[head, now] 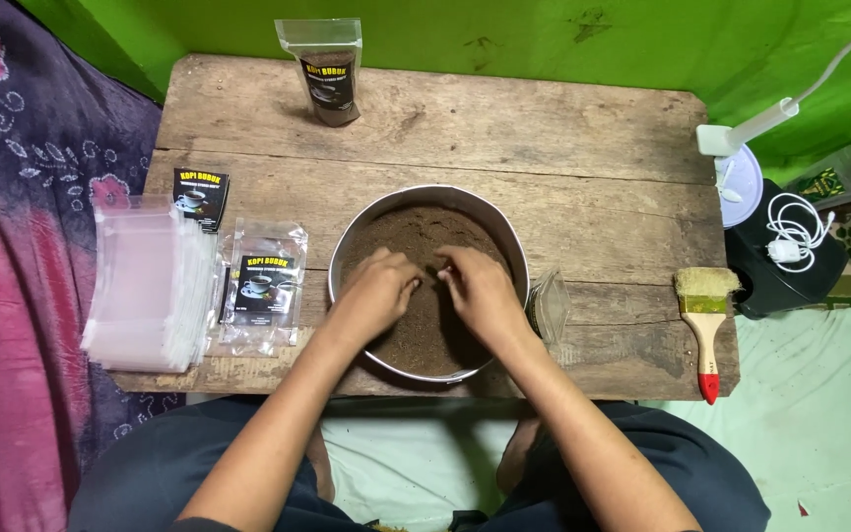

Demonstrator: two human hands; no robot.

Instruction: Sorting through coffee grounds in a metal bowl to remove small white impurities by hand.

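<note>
**Both hands working in a pan of brown powder**

A round metal pan (504, 232) is sitting near the middle of the desk's near edge, filled with dark brown powder (416, 236). The left hand (378, 291) and the right hand (480, 288) are both reaching into the pan, resting on the powder just beside each other. The fingers of each hand are curling inward toward the other hand, their tips pressing into the powder; whether they are clamping on anything cannot be told. The wooden desk (593, 148) is carrying a filled standing pouch (326, 74) at its far edge, a stack of clear empty bags (145, 286) at its near left corner, and labelled empty pouches (263, 286) just left of the pan. A paintbrush (706, 330) with a red-tipped handle is lying at the near right corner.
</note>
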